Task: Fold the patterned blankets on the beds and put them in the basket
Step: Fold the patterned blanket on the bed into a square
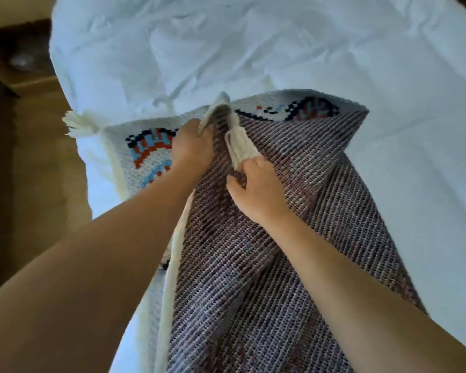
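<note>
On the white-sheeted bed (280,49), both hands pinch the knitted patterned blanket (253,265). Left hand (193,146) grips a corner at eleven o'clock; right hand (256,189) seemingly clasps fabric beside a cream tassel (241,149). No writing shows.

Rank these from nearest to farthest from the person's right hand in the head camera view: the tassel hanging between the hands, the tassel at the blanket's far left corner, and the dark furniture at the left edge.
1. The hanging tassel, just above the right hand, touching its fingers.
2. The corner tassel, left, beyond the left hand.
3. The dark furniture, far left, off the bed.
</note>
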